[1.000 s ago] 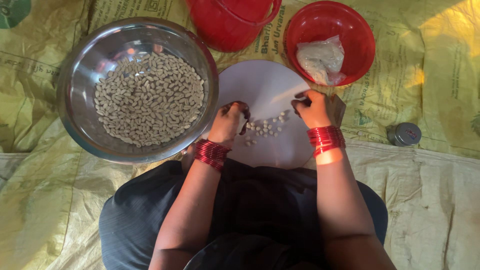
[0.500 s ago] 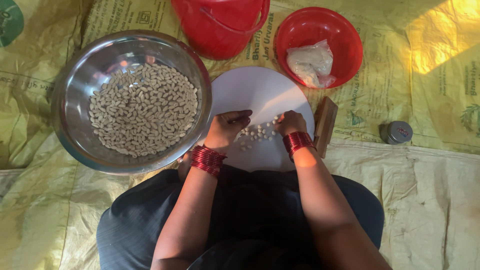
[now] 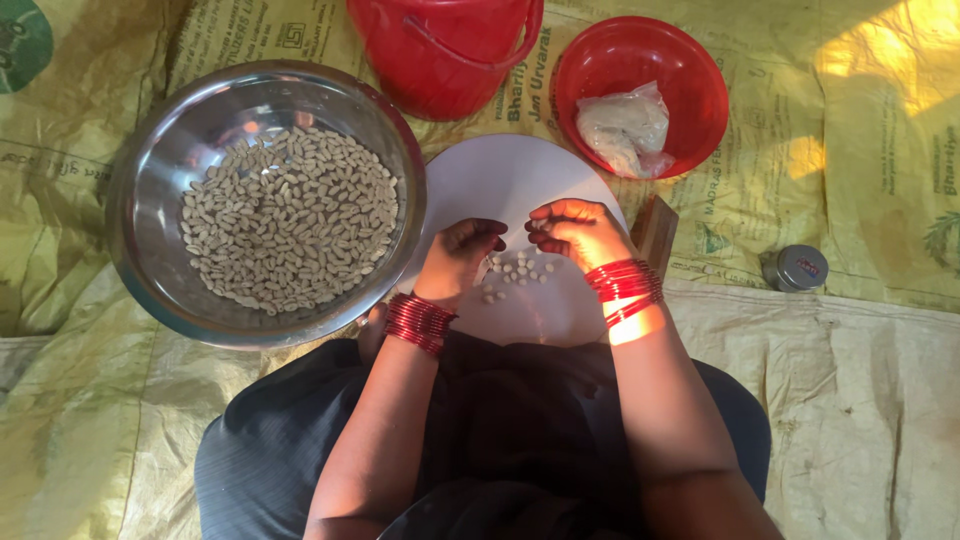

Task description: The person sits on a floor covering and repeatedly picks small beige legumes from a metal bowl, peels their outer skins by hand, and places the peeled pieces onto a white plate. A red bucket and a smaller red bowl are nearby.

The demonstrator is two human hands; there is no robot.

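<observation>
A round white board [image 3: 500, 180] lies in front of me with a small heap of pale nuts [image 3: 520, 272] on it. My left hand [image 3: 458, 258] rests on the board just left of the heap, fingers curled; whether it holds a nut I cannot tell. My right hand [image 3: 577, 232] hovers over the heap's right side, fingers bent toward the left hand. Both wrists wear red bangles. To the left stands a big steel bowl [image 3: 150, 200] full of the same pale nuts [image 3: 290, 220].
A red bucket [image 3: 445, 50] stands behind the board. A red bowl [image 3: 690, 70] at the back right holds a white plastic bag [image 3: 625, 128]. A wooden block [image 3: 655, 230] sits by the board's right edge and a small round tin [image 3: 797, 268] farther right. Yellow sacks cover the floor.
My right hand came in from the board's right edge to the heap. Both hands drew together over the nuts.
</observation>
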